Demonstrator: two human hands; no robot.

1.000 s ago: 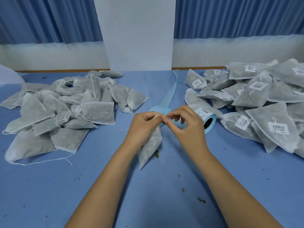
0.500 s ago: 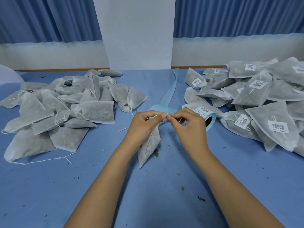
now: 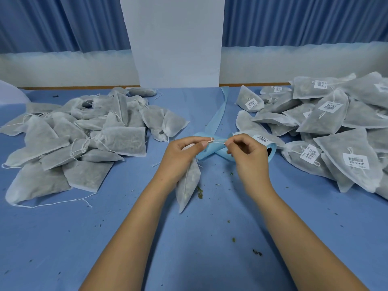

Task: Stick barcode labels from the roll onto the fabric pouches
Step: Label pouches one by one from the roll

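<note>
Left hand [image 3: 182,156] grips the neck of a fabric pouch [image 3: 188,185] hanging over the blue table [image 3: 189,248]; the right hand [image 3: 247,158] pinches its drawstring [image 3: 219,140], taut between them. Just behind lies the label roll [image 3: 273,148], between an unlabelled pile [image 3: 84,143] and a labelled pile [image 3: 336,127].

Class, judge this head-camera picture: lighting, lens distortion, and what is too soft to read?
Head view: soft even light, faint shadows on the table under the forearms; wide-angle stretch towards the edges; the left hand, right hand and string are crisp; barcodes on the labelled pouches are too small to read.
</note>
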